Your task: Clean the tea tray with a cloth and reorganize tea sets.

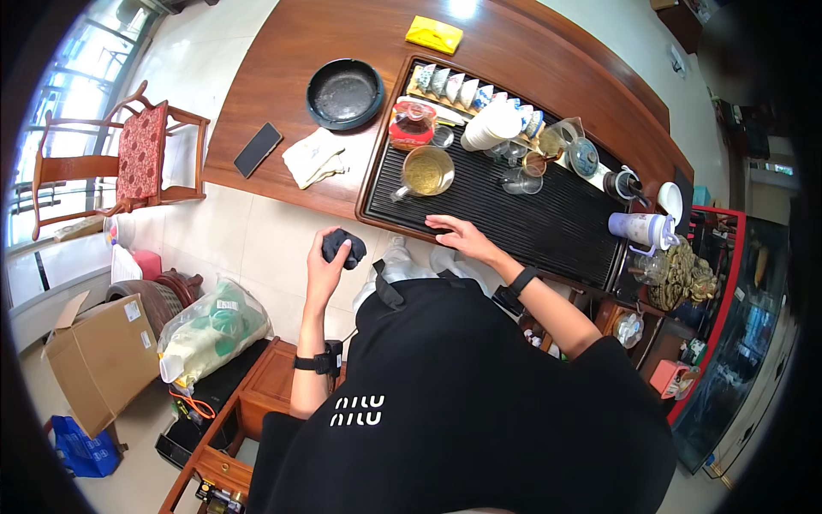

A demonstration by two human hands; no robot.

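My left hand is closed around a bunched dark cloth, held in front of the wooden table's near edge. With fingers spread, my right hand hovers at or just over the near rim of a black ribbed tea tray; contact cannot be told. Beyond it on the tray stand a glass pitcher of yellowish liquid, a red-labelled jar, glass cups, stacked white cups and a row of small teacups. A folded pale cloth lies on the table left of the tray.
A black round bowl, a smartphone and a yellow packet rest on the table. A lilac tumbler stands at the tray's right end. To the left are a wooden chair, a cardboard box and a filled plastic bag.
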